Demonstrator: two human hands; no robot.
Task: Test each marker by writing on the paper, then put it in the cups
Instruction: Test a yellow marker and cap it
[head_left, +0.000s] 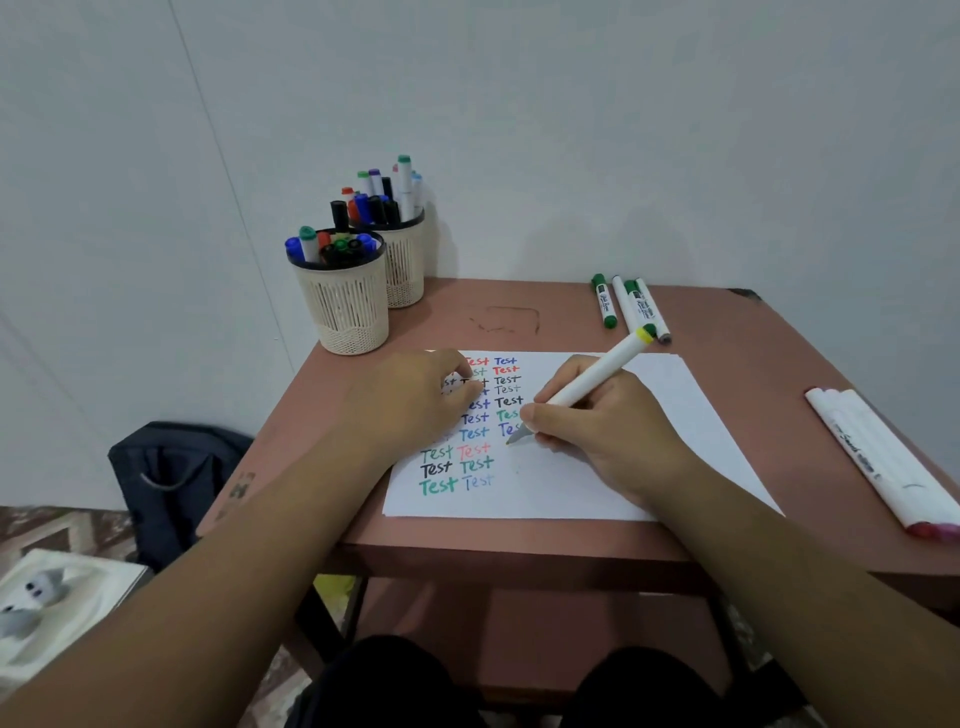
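Marker (592, 376): white barrel, yellow band at its upper end, slanting up and away to the right. Our right hand (597, 431) pinches it low on the barrel, fingers curled round it; the tip pokes out below the fingers and sits on or just above the paper (675, 415), we cannot tell which. The tip colour is hard to read.

Paper: white sheet lying flat on the table (571, 317), its left part filled with columns of the word "Test" in red, blue, black and green. Our left hand (415, 400) rests on the sheet's upper left, fingers loosely bent and holding nothing, and covers much of the first column. Our right hand hides the ends of two words in the third column.

Cups (348, 296): two pale slotted cups at the table's far left corner, touching, both crowded with capped markers standing upright.

Far markers (631, 306): four lying side by side near the far edge, just beyond the yellow end of the held one; labels too small to read.

Right markers (878, 457): a bundle of white ones at the right edge, reddish caps toward us, partly cut off by the frame.

Bag (171, 483): dark, on the floor left of the table.
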